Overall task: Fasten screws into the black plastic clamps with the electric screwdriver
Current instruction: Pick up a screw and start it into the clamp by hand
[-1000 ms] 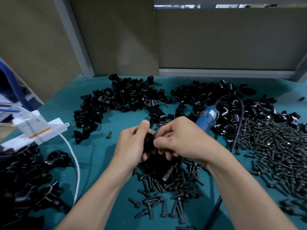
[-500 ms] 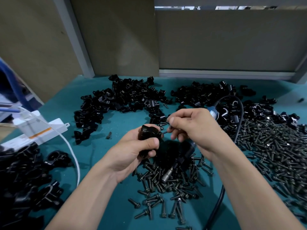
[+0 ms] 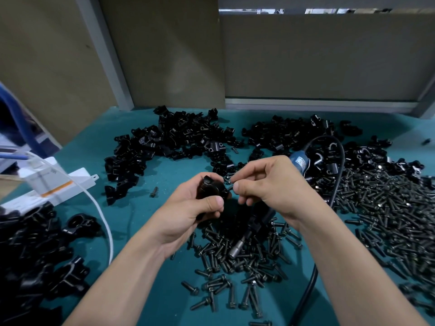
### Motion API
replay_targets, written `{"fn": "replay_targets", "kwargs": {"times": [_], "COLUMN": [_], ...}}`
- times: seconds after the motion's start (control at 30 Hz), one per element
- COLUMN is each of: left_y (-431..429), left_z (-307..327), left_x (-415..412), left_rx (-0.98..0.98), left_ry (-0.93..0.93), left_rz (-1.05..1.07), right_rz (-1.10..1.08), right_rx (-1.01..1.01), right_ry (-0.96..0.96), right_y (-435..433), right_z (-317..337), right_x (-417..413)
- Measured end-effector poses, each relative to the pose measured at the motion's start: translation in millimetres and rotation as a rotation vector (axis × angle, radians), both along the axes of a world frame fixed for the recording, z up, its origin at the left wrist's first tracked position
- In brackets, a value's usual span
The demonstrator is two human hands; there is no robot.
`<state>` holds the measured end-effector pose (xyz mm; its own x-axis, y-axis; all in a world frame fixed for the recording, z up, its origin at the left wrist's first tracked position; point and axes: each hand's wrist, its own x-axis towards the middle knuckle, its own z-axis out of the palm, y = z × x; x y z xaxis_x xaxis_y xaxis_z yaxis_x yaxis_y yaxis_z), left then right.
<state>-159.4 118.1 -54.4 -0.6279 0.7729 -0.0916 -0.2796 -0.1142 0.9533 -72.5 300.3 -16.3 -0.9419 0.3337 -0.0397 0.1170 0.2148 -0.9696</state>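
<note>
A teal table [image 3: 146, 222] fills the lower view, with brown panels [image 3: 317, 57] standing along its far edge. A wide heap of black clamps [image 3: 179, 142] lies across the back of the table, and a second heap of clamps [image 3: 35, 255] lies at the near left. A broad spread of dark screws [image 3: 388, 208] covers the right side, and a smaller pile of screws [image 3: 235, 267] lies in the middle, just below the hands. A white box [image 3: 54, 182] sits at the left with a white cable [image 3: 103, 220] curving from it towards the near edge.

The electric screwdriver [image 3: 300, 162] lies on the table under the right forearm, unheld, its blue end towards the back and its metal tip among the middle screws. Its black cord [image 3: 334, 180] loops behind the right hand and runs down to the near edge.

The left hand [image 3: 188, 215] grips one clamp [image 3: 210, 189] above the table, fingers and thumb curled round it. The right hand [image 3: 270, 184] pinches a screw [image 3: 229, 187] between thumb and fingertips, its end at the side of the held clamp; whether it sits in a hole I cannot tell. A lone screw [image 3: 154, 191] lies on the bare table left of the hands.
</note>
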Motion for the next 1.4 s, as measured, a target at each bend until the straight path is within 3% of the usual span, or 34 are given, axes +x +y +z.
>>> {"fn": "replay_targets", "kwargs": {"times": [0.37,0.57,0.77,0.9,1.07,1.23,1.4], "left_y": [5,6,6,7,5,3,1], "left_z": [-3,-5,-8,-8,-9,-5,-2], "left_x": [3,1,0,0,0,-1,1], "left_rx": [-0.097,0.002,-0.014,-0.014,-0.015,-0.052,-0.025], "left_ry": [0.288,0.244,0.236,0.229,0.230,0.259,0.279], "left_rz": [0.066,0.041,0.031,0.021,0.044,0.035,0.039], "right_rz": [0.003,0.011,-0.005,0.042,-0.047,0.148,0.153], "right_rx": [0.308,0.366,0.579,0.526,0.529,0.540,0.677], "right_ry": [-0.178,-0.141,-0.130,-0.104,-0.174,-0.211,-0.226], "right_y": [-7,-12,-13,-11,-22,-13,-16], "right_z": [3,3,-2,5,2,9,9], "right_x": [-2,-4,-5,-1,-4,1,-5]}}
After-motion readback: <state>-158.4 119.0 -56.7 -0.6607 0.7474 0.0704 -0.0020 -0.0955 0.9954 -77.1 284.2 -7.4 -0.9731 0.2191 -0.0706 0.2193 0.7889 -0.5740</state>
